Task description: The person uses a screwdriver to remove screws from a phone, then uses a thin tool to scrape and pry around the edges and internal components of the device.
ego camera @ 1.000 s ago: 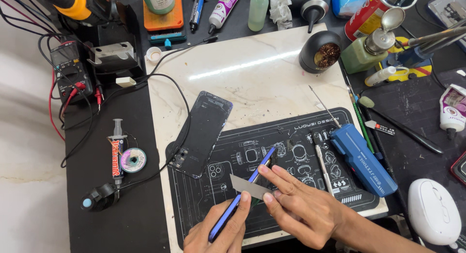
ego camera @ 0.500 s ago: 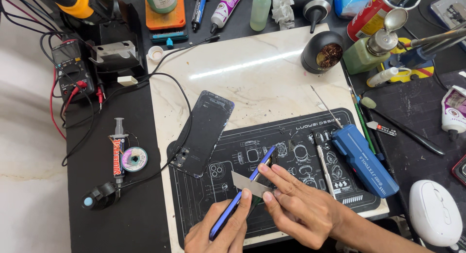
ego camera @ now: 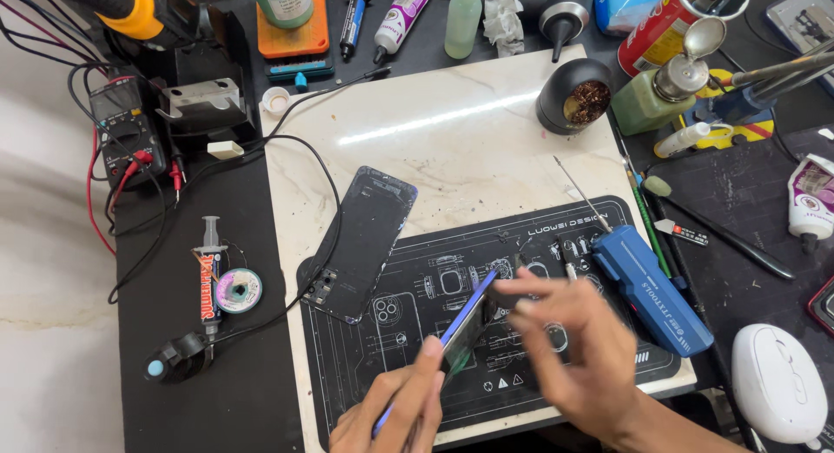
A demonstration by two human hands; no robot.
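Phone (ego camera: 460, 327), thin, blue-edged, seen nearly edge-on: stood tilted over the front part of the black work mat (ego camera: 417, 366), near the front edge of the bench.

Head view.
- Left hand (ego camera: 391, 414): at the front edge of the bench, fingers closed narrowly round the lower end of the phone, holding it.
- Right hand (ego camera: 578, 357): blurred, over the mat just right of the phone, fingers loosely spread; fingertips (ego camera: 521, 284) at or beside the phone's upper end, contact could not be told.
- Dark back panel (ego camera: 360, 244): lay flat and slanted across the mat's left rear corner, partly on the pale marble slab (ego camera: 452, 123), apart from both hands.
- Blue screwdriver case (ego camera: 651, 288): lay on the mat's right side, just beside the right hand.
- Thin metal probe (ego camera: 578, 192): lay at the mat's rear right edge.
- Syringe (ego camera: 207, 275) and small solder-wick reel (ego camera: 238, 290): lay on the black strip along the bench's left side.
- Multimeter (ego camera: 122, 136): stood at the left rear corner, red leads trailing.
- Black pot of brass wool (ego camera: 578, 97): sat at the slab's right rear corner.
- White mouse (ego camera: 777, 383): lay at the front right corner.
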